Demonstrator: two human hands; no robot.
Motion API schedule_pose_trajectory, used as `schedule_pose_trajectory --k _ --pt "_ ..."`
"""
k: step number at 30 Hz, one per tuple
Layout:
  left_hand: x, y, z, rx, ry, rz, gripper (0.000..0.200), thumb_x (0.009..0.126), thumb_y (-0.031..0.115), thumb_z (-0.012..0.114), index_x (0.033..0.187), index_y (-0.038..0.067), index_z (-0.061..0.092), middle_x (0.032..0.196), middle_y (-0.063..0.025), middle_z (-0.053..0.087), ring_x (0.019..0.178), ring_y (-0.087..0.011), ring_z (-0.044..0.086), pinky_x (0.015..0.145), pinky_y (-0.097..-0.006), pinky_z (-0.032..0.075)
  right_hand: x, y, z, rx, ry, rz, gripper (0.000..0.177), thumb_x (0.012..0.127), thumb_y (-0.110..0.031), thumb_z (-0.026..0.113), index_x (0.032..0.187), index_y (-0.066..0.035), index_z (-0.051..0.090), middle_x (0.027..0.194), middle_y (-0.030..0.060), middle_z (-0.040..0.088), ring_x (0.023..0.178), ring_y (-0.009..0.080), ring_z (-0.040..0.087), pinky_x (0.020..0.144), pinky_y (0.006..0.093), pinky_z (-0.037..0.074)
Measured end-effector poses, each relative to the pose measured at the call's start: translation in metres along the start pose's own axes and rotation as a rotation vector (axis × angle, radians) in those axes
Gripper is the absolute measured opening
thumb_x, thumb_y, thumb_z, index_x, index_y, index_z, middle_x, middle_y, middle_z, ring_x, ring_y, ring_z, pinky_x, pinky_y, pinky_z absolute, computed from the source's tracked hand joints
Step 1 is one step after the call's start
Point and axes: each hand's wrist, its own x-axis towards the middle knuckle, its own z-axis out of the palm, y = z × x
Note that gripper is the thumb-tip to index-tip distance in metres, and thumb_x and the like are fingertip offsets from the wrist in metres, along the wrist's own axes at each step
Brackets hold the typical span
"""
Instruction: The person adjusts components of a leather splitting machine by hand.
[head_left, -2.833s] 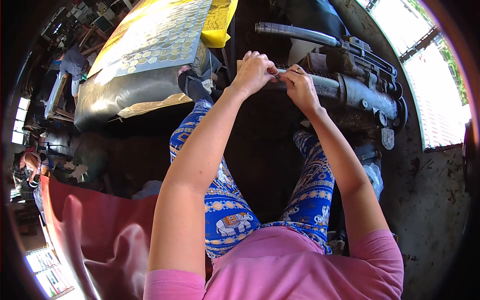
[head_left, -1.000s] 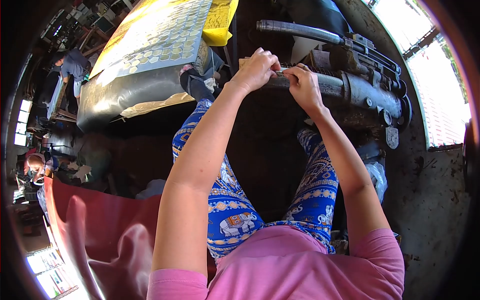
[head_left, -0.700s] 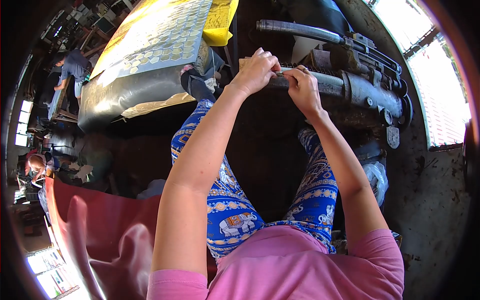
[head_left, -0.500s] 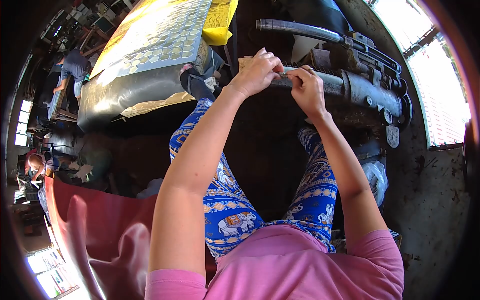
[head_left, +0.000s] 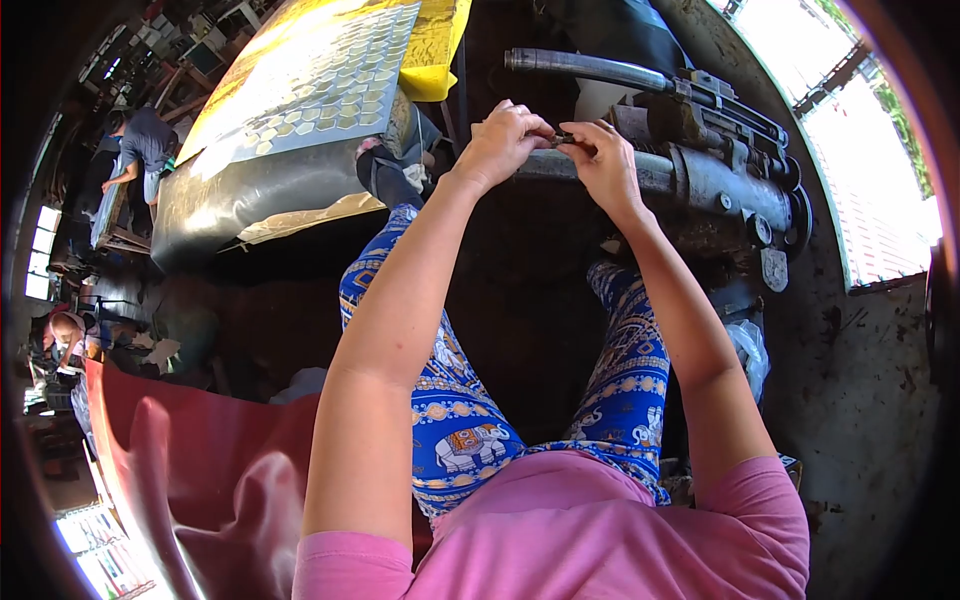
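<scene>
My left hand (head_left: 508,145) and my right hand (head_left: 604,168) meet at the top middle, fingertips almost touching. Between them is a small dark piece (head_left: 562,140), pinched from both sides; its kind is too small to make out. Just beyond and below the fingers runs the thick metal arm (head_left: 652,172) of a heavy, worn machine (head_left: 735,185). The left hand hides the near end of that arm.
A worktable with a dark cover (head_left: 270,195) bears a grey sheet (head_left: 330,95) of hexagonal pieces and yellow material (head_left: 428,80). Dark red sheeting (head_left: 220,450) hangs at lower left. Two people work at far left. A wall with bright windows stands right.
The view has shifted slightly. My hands stay together at the machine's arm, the right fingers now more raised and spread, and the small dark piece between the fingertips shows more plainly.
</scene>
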Motion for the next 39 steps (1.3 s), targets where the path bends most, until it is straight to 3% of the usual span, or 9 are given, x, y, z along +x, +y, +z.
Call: schedule_pose_trajectory --k 5,11,20,26,39 --pt "0.002 0.004 0.002 -0.041 -0.019 -0.095 0.014 0.078 0.011 0.072 0.091 0.006 0.071 0.089 -0.0087 0.069 0.088 -0.0249 0.057 0.081 -0.0348 0.047 -0.003 0.011 0.003 0.034 -0.001 -0.011 0.012 0.077 0.005 0.068 0.088 0.001 0.067 0.083 0.0155 0.063 0.075 0.0296 0.065 0.067 0.0347 0.051" --pt "-0.005 0.002 0.008 0.109 -0.018 -0.055 0.014 0.075 0.009 0.073 0.089 0.009 0.072 0.088 -0.0040 0.068 0.092 -0.0234 0.058 0.082 -0.0355 0.047 -0.008 0.018 0.014 -0.053 -0.003 -0.090 0.012 0.076 0.007 0.062 0.085 0.001 0.065 0.084 0.0182 0.061 0.081 0.0384 0.061 0.072 0.0421 0.049" --pt "-0.007 0.003 0.010 0.227 0.028 0.009 0.017 0.072 0.012 0.076 0.088 0.011 0.073 0.091 -0.0018 0.066 0.096 -0.0237 0.056 0.086 -0.0383 0.046 -0.008 0.020 0.012 -0.122 -0.070 -0.075 0.010 0.077 0.005 0.063 0.086 0.001 0.065 0.090 0.0198 0.061 0.084 0.0411 0.061 0.074 0.0456 0.049" --pt "-0.006 0.007 0.013 0.271 0.019 0.058 0.024 0.071 0.011 0.076 0.094 0.012 0.072 0.091 -0.0036 0.066 0.098 -0.0254 0.056 0.087 -0.0387 0.046 -0.007 0.024 0.009 -0.086 -0.075 -0.093 0.011 0.077 0.005 0.063 0.086 0.002 0.067 0.090 0.0203 0.061 0.082 0.0409 0.061 0.074 0.0454 0.049" --pt "-0.005 0.006 0.013 0.202 0.022 0.059 0.020 0.070 0.004 0.075 0.089 0.007 0.073 0.090 -0.0079 0.067 0.099 -0.0260 0.056 0.091 -0.0357 0.048 -0.004 0.023 0.007 -0.009 -0.051 -0.077 0.008 0.076 0.004 0.063 0.083 0.002 0.066 0.081 0.0177 0.064 0.080 0.0361 0.062 0.073 0.0419 0.049"
